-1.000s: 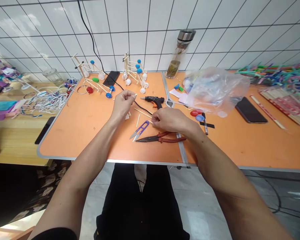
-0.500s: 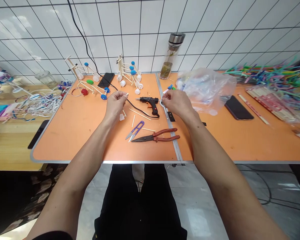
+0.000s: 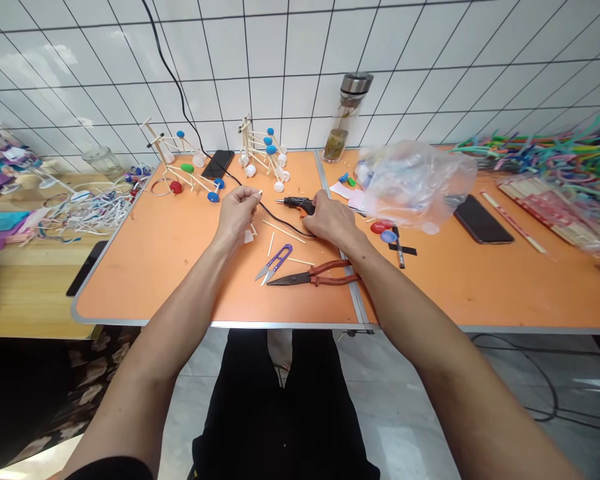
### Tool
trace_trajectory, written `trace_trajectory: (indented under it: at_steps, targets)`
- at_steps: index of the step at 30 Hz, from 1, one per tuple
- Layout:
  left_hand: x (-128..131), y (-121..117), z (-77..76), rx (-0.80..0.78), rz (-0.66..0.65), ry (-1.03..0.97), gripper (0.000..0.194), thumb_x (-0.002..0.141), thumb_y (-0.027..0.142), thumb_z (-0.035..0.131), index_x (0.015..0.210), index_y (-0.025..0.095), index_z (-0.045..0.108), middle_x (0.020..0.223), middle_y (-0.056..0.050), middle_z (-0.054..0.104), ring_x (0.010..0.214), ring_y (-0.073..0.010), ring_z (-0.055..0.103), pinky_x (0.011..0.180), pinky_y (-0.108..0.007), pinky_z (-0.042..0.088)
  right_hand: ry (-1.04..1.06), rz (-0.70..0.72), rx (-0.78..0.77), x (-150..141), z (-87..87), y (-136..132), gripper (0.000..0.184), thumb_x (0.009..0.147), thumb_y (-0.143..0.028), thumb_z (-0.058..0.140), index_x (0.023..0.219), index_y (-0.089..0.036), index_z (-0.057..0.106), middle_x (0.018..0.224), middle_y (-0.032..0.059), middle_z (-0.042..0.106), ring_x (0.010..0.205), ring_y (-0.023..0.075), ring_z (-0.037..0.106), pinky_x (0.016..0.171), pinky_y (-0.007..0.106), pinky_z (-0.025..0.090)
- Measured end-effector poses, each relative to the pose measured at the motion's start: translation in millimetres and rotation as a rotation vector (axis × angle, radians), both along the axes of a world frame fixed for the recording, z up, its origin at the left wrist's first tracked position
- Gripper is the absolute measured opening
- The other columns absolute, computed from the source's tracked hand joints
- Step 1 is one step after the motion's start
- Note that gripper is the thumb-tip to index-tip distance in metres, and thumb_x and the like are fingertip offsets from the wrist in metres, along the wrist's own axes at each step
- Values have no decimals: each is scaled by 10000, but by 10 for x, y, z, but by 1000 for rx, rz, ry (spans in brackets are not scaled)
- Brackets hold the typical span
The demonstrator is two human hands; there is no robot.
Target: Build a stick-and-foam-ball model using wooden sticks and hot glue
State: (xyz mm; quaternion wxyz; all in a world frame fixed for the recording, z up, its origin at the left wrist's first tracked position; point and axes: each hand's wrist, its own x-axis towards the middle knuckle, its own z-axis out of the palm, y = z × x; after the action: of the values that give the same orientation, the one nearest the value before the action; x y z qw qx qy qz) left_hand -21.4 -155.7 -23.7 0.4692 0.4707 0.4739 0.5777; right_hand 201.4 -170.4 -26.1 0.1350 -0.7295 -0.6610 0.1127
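As left hand (image 3: pixel 237 215) pinches a stick (image 3: pixel 259 192), right hand (image 3: pixel 333 220) touches glue gun (image 3: pixel 300 205)

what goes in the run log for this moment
left hand: pinches small white piece | right hand: on glue gun | nearby: pliers

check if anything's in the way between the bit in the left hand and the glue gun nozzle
Nothing visible stands between the small pale piece pinched in the left hand and the nozzle of the hot glue gun. The gun's black cord runs just below that gap, along the tabletop.
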Motion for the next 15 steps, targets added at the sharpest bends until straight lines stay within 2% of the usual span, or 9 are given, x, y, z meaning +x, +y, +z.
trace_trajectory:
  at_steps: [3, 6, 10, 15]
  targets:
    - [-14, 7, -1, 5, 6, -4, 126, 849, 169, 744, 750, 197, 670, 523, 65, 496, 449, -84, 348, 444, -222, 239, 89, -39, 53, 47, -12, 22, 431, 919, -287, 690, 1321, -167, 594, 1273, 265, 787, 1182, 451, 743, 933, 508, 561]
    - [-30, 25, -9, 18, -5, -6, 113, 851, 198, 746, 764, 193, 674, 528, 65, 504, 447, -80, 361, 432, -213, 248, 292, -72, 179, 122, -23, 64, 379, 869, -229, 703, 1227, -214, 578, 1155, 175, 789, 1076, 387, 754, 916, 485, 578]
    - [-44, 51, -23, 32, -9, -22, 110, 844, 228, 779, 778, 192, 698, 531, 56, 525, 445, -79, 375, 423, -209, 243, 779, -118, 291, 117, -25, 113, 357, 804, -186, 698, 1101, -271, 518, 901, 11, 682, 739, 241, 707, 691, 386, 606]
    - [-58, 74, -42, 52, -19, -77, 137, 807, 268, 855, 809, 197, 737, 567, 50, 566, 468, -76, 408, 437, -198, 286, 1343, -66, 253, 22, 54, 58, 342, 786, -202, 734, 1089, -247, 583, 740, -75, 594, 621, 127, 600, 567, 228, 551]
